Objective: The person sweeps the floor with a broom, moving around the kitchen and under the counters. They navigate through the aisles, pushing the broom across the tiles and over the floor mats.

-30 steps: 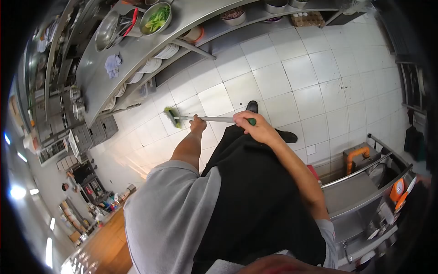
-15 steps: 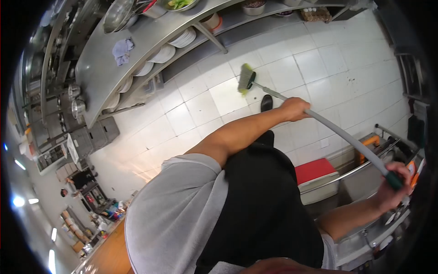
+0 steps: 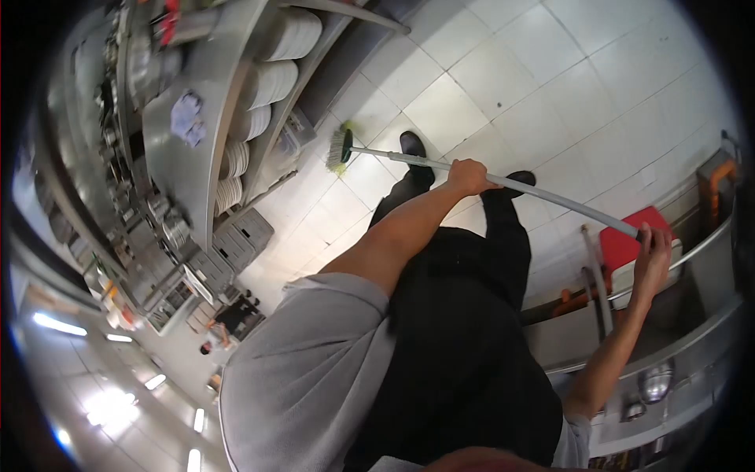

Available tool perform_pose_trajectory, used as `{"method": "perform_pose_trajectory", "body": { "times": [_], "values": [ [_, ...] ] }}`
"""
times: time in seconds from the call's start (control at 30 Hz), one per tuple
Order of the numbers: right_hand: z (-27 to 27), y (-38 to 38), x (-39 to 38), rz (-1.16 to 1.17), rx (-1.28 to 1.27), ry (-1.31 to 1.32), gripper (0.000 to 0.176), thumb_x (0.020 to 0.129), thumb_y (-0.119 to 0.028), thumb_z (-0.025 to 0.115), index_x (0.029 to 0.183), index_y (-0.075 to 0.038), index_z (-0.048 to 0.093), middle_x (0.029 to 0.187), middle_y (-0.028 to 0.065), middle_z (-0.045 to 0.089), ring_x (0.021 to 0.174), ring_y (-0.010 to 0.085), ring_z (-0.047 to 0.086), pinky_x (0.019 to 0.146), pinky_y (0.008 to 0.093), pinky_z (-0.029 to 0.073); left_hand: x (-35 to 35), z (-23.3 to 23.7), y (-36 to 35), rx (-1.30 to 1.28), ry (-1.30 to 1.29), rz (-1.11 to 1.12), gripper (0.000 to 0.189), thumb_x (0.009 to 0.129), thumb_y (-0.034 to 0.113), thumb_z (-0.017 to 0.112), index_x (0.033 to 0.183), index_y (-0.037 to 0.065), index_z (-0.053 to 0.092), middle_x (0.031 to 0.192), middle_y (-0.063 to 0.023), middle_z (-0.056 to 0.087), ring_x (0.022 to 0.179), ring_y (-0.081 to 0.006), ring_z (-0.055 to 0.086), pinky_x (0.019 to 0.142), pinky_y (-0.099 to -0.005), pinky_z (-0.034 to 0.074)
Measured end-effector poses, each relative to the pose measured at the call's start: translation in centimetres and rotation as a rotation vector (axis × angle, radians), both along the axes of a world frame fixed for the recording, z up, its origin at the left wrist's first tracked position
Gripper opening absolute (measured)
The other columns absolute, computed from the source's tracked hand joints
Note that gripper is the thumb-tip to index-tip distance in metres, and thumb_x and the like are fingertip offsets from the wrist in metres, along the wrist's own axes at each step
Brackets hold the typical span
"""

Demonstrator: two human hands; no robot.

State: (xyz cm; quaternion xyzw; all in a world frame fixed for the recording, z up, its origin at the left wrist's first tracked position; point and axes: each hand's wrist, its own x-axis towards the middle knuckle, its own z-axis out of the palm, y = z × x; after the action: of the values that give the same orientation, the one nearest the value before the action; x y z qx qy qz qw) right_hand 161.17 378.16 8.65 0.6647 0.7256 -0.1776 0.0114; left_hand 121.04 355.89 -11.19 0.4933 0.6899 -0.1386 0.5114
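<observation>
A broom [image 3: 550, 197] with a long grey handle stretches slantwise in front of me. Its bristle head [image 3: 338, 151], with green-yellow tips, rests on the tiled floor at the foot of the steel table. My left hand [image 3: 469, 177] is wrapped round the middle of the handle. Near the handle's upper end, my right hand [image 3: 654, 248] is closed on it. My black shoes [image 3: 412, 145] stand apart on the floor, one of them right by the handle.
Left of me runs a steel table [image 3: 169, 149] with a cloth [image 3: 187, 118] on top and stacked white plates [image 3: 274, 82] on its lower shelf. At right stand a red-lidded container [image 3: 629, 228], orange pipes [image 3: 720, 185] and a steel counter. Another person [image 3: 216, 334] is far back.
My view has turned and moved towards the plate shelves. The broom head has swept left along the floor, and my right hand has come forward. Both hands still grip the handle.
</observation>
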Motion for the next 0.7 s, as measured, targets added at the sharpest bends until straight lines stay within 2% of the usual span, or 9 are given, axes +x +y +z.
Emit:
{"method": "perform_pose_trajectory", "body": {
  "times": [0.07,0.2,0.3,0.37,0.4,0.43,0.47,0.53,0.7],
  "values": [
    [-4.2,-2.0,-3.8,0.422,-0.092,-0.188,0.026,0.098,-0.028,0.072,0.113,-0.008,0.07,0.101,0.0146,0.067,0.1,0.0337,0.065,0.084,0.0467,0.053,-2.4,-5.7,-3.3,0.01,0.043,0.018,0.072,0.083,0.077,0.068,0.095,0.007,0.081,0.097,-0.0145,0.078,0.102,-0.0322,0.073,0.095,-0.051,0.05],
    [-14.6,-4.8,-11.3,0.507,-0.404,-0.198,0.027,0.092,-0.027,0.075,0.105,-0.004,0.069,0.099,0.0137,0.067,0.103,0.035,0.063,0.084,0.0482,0.051,-6.4,-16.6,-10.4,0.063,0.173,0.097,0.064,0.08,0.072,0.073,0.094,0.01,0.081,0.092,-0.0125,0.077,0.098,-0.0335,0.072,0.095,-0.0501,0.048],
    [-28.2,-6.9,-12.9,0.571,-0.475,-0.045,0.026,0.092,-0.026,0.076,0.101,-0.003,0.068,0.097,0.0143,0.067,0.101,0.0359,0.063,0.084,0.048,0.051,-10.4,-22.0,-13.3,-0.074,0.216,0.156,0.058,0.079,0.068,0.077,0.097,0.012,0.08,0.099,-0.013,0.076,0.104,-0.032,0.07,0.101,-0.05,0.046],
    [-36.1,-10.2,-17.7,0.571,-0.525,0.082,0.027,0.09,-0.027,0.077,0.098,-0.003,0.068,0.096,0.0153,0.067,0.097,0.0369,0.063,0.082,0.0469,0.052,-14.2,-26.5,-18.2,0.016,0.53,0.069,0.06,0.083,0.068,0.075,0.099,0.011,0.079,0.102,-0.0131,0.075,0.105,-0.0314,0.07,0.092,-0.0489,0.052],
    [-40.6,-12.8,-20.2,0.575,-0.517,0.161,0.03,0.089,-0.031,0.078,0.094,-0.003,0.068,0.095,0.0152,0.067,0.095,0.0378,0.063,0.081,0.0476,0.051,-17.5,-27.3,-19.0,-0.262,0.488,0.147,0.065,0.085,0.067,0.073,0.117,0.01,0.074,0.119,-0.0156,0.07,0.119,-0.0344,0.064,0.102,-0.0527,0.049],
    [-43.6,-15.4,-24.4,0.606,-0.588,0.033,0.034,0.087,-0.034,0.079,0.087,-0.003,0.064,0.089,0.0152,0.065,0.092,0.0374,0.063,0.079,0.0489,0.05,-20.4,-32.4,-25.2,-0.203,0.614,0.171,0.07,0.088,0.066,0.07,0.131,0.01,0.067,0.133,-0.0175,0.065,0.132,-0.038,0.056,0.111,-0.059,0.043],
    [-45.1,-18.3,-28.7,0.541,-0.627,0.155,0.034,0.087,-0.033,0.078,0.084,-0.004,0.061,0.086,0.0152,0.063,0.091,0.0382,0.063,0.078,0.0501,0.049,-24.9,-32.9,-26.7,-0.393,0.535,0.332,0.083,0.088,0.067,0.07,0.15,0.016,0.053,0.161,-0.0191,0.043,0.155,-0.0476,0.023,0.118,-0.0728,0.029],
    [-51.1,-26.0,-35.4,0.543,-0.678,0.271,0.036,0.089,-0.04,0.075,0.088,-0.006,0.065,0.091,0.0151,0.068,0.089,0.0389,0.065,0.078,0.0507,0.05,-30.9,-32.9,-30.4,-0.412,0.698,0.39,0.084,0.089,0.066,0.07,0.157,0.022,0.044,0.167,-0.0193,0.032,0.153,-0.0533,0.025,0.114,-0.0771,0.031],
    [-46.8,-35.4,-48.7,0.568,-0.719,0.138,0.04,0.091,-0.047,0.073,0.099,-0.008,0.068,0.092,0.0144,0.073,0.093,0.0342,0.073,0.076,0.0502,0.057,-38.8,-34.9,-37.2,-0.589,0.73,0.604,0.095,0.087,0.066,0.073,0.164,0.035,0.025,0.171,-0.0197,0.02,0.154,-0.0491,0.025,0.114,-0.0666,0.038]
  ]
}}
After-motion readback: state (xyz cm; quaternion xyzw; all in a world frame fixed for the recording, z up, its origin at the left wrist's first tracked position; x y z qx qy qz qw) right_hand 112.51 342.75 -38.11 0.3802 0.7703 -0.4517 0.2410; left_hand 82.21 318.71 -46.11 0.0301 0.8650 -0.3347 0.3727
